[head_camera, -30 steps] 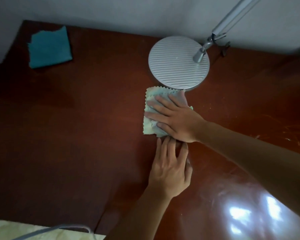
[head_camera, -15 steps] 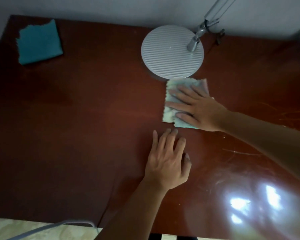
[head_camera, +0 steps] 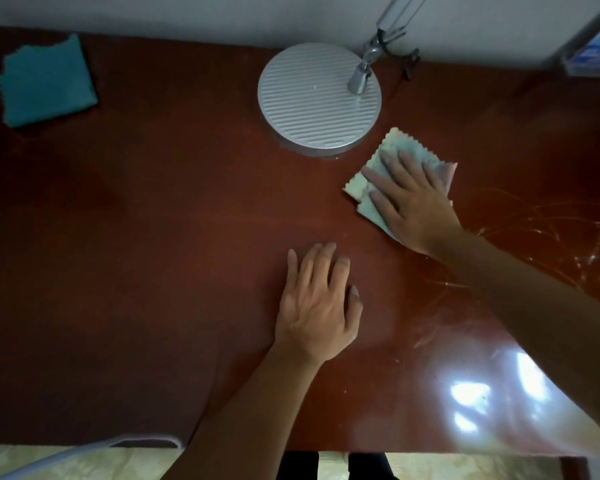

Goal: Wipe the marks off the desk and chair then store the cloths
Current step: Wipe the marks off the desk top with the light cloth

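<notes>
We note the red-brown desk [head_camera: 136,237], scuffed with pale marks at its right side. The round lamp base [head_camera: 317,97] stands at the rear; a teal cloth [head_camera: 45,81] lies far left. Right hand [head_camera: 413,199] — fingers straight — presses the pale cloth [head_camera: 400,147] flat, just beside the base. Left hand [head_camera: 317,306] rests flat (holding nothing) on bare wood.

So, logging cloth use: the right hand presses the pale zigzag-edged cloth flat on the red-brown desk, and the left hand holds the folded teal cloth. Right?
Not quite. The head view shows the left hand lying flat on the red-brown desk, holding nothing; the folded teal cloth lies untouched at the far left corner. The right hand does press the pale zigzag-edged cloth.
</notes>
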{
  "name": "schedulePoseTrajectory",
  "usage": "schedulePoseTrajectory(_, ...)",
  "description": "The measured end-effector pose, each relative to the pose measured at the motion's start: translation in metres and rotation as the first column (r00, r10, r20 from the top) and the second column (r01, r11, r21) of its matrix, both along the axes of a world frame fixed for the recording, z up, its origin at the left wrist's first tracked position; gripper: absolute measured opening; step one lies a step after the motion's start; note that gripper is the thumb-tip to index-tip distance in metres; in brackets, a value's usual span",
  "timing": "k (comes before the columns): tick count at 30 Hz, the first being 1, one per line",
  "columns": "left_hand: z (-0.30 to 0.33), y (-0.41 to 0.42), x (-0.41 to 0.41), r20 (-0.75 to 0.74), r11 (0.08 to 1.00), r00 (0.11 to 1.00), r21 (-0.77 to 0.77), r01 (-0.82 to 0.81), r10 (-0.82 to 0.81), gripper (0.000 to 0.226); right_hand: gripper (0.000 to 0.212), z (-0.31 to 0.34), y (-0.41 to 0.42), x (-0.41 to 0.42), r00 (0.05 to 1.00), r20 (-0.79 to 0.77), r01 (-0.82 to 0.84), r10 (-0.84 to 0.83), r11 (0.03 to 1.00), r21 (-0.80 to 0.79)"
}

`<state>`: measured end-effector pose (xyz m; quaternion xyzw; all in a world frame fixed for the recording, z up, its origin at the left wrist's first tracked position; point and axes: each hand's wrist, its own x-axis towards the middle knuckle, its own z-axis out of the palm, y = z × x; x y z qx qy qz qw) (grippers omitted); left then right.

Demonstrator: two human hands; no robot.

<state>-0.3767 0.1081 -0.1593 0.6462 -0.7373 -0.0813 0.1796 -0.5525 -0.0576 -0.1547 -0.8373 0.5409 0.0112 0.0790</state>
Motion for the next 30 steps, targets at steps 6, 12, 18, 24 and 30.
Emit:
schedulePoseTrajectory(6, -0.001, -0.001, 0.0, 0.038, 1.0, 0.999, 0.003, -0.004, 0.004, 0.046, 0.053, -0.001, 0.1, 0.01, 0.983, -0.018, -0.186, 0.185, 0.982, -0.041)
schedulePoseTrajectory(12, -0.002, -0.001, 0.0, 0.046, 1.0, 0.999, 0.009, -0.029, 0.028, 0.042, 0.055, 0.004, 0.042, -0.011, 0.988, 0.005, -0.153, 0.153, 0.988, 0.013)
schedulePoseTrajectory(18, -0.001, -0.004, -0.001, 0.096, 1.0, 0.995, 0.005, 0.008, -0.009, 0.044, 0.065, 0.002, 0.007, -0.003, 0.993, -0.033, 0.114, -0.115, 0.993, -0.009)
schedulePoseTrajectory(24, 0.008, -0.032, -0.007, 0.01, 0.992, 0.994, -0.051, -0.113, 0.113, 0.041, 0.052, 0.003, 0.1, -0.033, 0.961, 0.011, -0.276, 0.276, 0.961, 0.035)
schedulePoseTrajectory(30, 0.007, -0.082, -0.049, 0.109, 0.997, 0.991, 0.002, -0.073, 0.072, 0.046, 0.06, 0.006, -0.044, -0.074, 0.992, -0.043, -0.122, 0.123, 0.992, 0.019)
